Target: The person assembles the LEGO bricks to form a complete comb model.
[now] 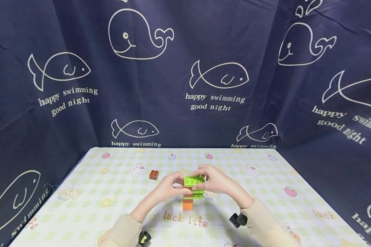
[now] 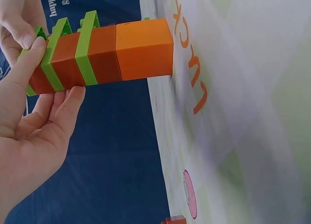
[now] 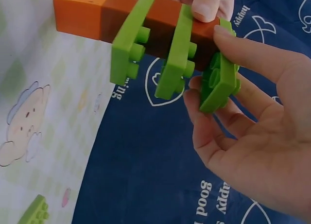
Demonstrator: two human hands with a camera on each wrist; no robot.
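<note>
A tower of toy building bricks stands upright on the table, an orange block at its foot. Above that, brown bricks alternate with green plates that jut out to the right like shelves. My left hand grips the upper tower from the left, thumb on one side and fingers on the other. From the right, my right hand pinches the topmost green plate between thumb and fingers. Whether that plate is fully pressed down I cannot tell; fingers cover part of its join.
A loose brown brick lies on the table left of and behind the tower. Another green piece rests on the patterned tablecloth, at the edge of the right wrist view. Dark blue curtain hangs behind the table.
</note>
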